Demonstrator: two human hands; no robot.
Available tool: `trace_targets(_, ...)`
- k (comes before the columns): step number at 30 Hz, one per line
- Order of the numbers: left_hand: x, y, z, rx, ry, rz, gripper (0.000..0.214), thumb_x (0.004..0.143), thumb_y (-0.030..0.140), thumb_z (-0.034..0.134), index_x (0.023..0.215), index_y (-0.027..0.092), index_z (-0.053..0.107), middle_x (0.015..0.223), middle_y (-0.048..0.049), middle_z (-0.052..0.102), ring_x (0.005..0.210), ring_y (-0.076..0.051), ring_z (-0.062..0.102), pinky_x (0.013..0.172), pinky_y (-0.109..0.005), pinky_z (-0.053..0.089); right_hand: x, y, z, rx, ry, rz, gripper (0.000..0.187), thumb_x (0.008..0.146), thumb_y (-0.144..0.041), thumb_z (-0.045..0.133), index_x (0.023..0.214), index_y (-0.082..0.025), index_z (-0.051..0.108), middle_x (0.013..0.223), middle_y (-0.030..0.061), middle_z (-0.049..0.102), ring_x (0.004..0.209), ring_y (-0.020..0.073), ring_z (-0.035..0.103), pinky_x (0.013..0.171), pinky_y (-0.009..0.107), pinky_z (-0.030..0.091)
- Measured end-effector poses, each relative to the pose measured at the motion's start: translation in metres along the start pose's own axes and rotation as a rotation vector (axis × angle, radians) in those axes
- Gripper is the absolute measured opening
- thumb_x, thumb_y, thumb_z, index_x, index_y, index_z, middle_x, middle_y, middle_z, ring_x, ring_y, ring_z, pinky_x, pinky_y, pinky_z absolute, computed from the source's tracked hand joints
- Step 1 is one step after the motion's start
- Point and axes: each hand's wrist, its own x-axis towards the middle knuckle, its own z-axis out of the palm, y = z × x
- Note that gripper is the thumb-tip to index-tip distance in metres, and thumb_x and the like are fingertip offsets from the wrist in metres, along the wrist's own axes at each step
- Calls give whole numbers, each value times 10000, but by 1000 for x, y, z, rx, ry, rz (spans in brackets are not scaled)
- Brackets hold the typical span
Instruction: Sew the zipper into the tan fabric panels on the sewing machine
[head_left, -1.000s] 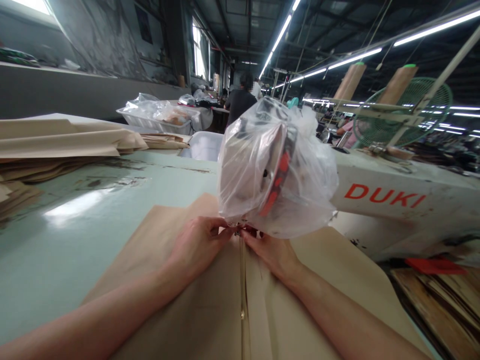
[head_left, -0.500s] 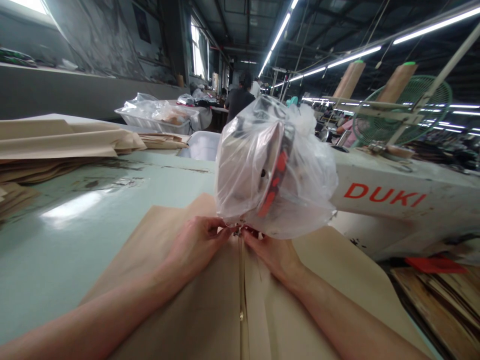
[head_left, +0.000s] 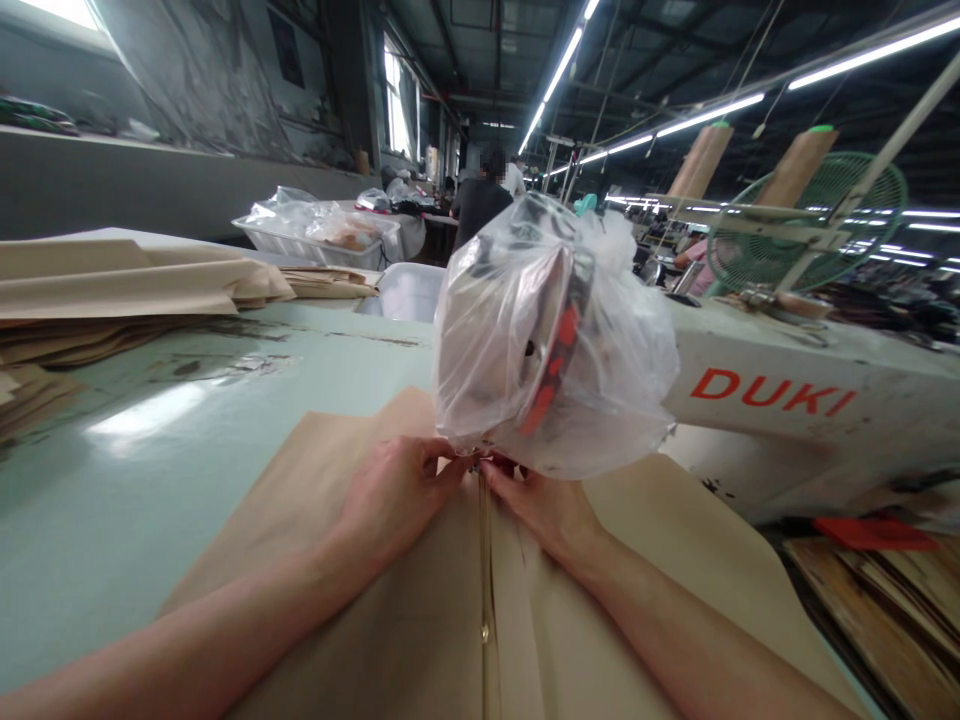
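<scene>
Your left hand (head_left: 397, 495) lies on the tan cloth (head_left: 352, 600), thumb and forefinger pinched together on the top end of the zip (head_left: 486, 610). That end sits right under the bag (head_left: 525, 330). Your right hand (head_left: 544, 505) comes in from the other side, with its fingertips touching the same spot. They are tucked beneath the plastic, so I cannot tell whether they grip or just press.

The zip runs straight down the middle of the cloth toward you, between your forearms. The cloth is spread flat on the green desk (head_left: 135, 480).

The clear bag is wrapped over the head of the machine (head_left: 787, 400) — white body, red DUKI lettering — which stretches off to your right. Red parts show blurred through the plastic.

Far left on the desk is a stack of tan cloth pieces (head_left: 127, 280). Behind it is a white tray (head_left: 300, 245) with plastic on top. Thread cones (head_left: 701, 160) and a green fan (head_left: 814, 215) stand behind the machine. A person (head_left: 480, 200) in a dark top stands far down the aisle.
</scene>
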Motion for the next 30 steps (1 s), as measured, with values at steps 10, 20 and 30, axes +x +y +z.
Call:
trace_targets(10, -2, 5, -4, 15, 14, -21, 349, 873, 499, 575, 862, 234, 802, 593, 8, 607, 646, -198, 606, 558, -271, 330, 2, -4, -3, -40, -10, -40, 218, 877, -352, 596, 1009, -298, 761, 778, 4, 719, 681, 209, 625, 829, 344, 518)
trace_targets(20, -4, 6, -4, 4, 0, -5, 334, 883, 469, 566, 917, 241, 807, 600, 11, 629, 649, -195, 602, 562, -267, 319, 1, 1, -1, -3, 3, -28, 202, 855, -379, 601, 902, -263, 759, 755, 9, 709, 678, 202, 628, 807, 333, 521)
trace_targets(30, -2, 4, -2, 0, 13, 1, 332, 870, 489, 574, 855, 251, 805, 552, 23, 566, 592, -178, 559, 537, -269, 300, 1, -2, -3, -25, -12, -17, 188, 857, -347, 619, 933, -263, 769, 732, 11, 694, 650, 204, 612, 756, 336, 510)
